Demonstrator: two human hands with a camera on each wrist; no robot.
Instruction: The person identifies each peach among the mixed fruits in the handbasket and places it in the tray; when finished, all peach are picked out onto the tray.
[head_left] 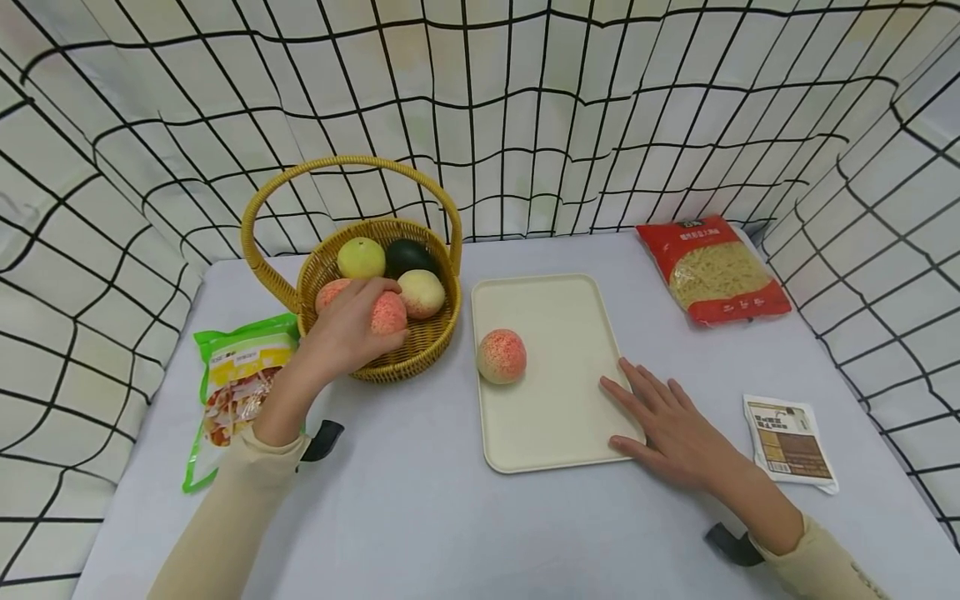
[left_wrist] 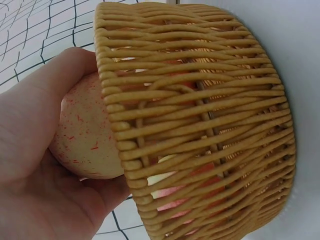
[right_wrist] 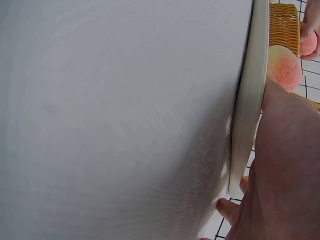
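My left hand (head_left: 348, 329) grips a pink peach (head_left: 388, 313) at the near side of the wicker basket (head_left: 420, 367). In the left wrist view the fingers curl round the peach (left_wrist: 85, 132) beside the basket's woven wall (left_wrist: 200, 115). Inside the basket lie a yellow-green fruit (head_left: 362, 257), a dark green one (head_left: 408, 257), a pale peach (head_left: 422, 293) and another pink peach (head_left: 330, 292), partly behind the hand. One peach (head_left: 502, 357) sits at the left side of the cream tray (head_left: 555, 417). My right hand (head_left: 671, 425) rests with spread fingers on the tray's right edge.
A green and yellow food bag (head_left: 240, 383) lies left of the basket. At the back right is a red bag (head_left: 716, 271), with a small white and brown packet (head_left: 791, 442) nearer on the right. Black netting over white cloth surrounds the table's back and sides.
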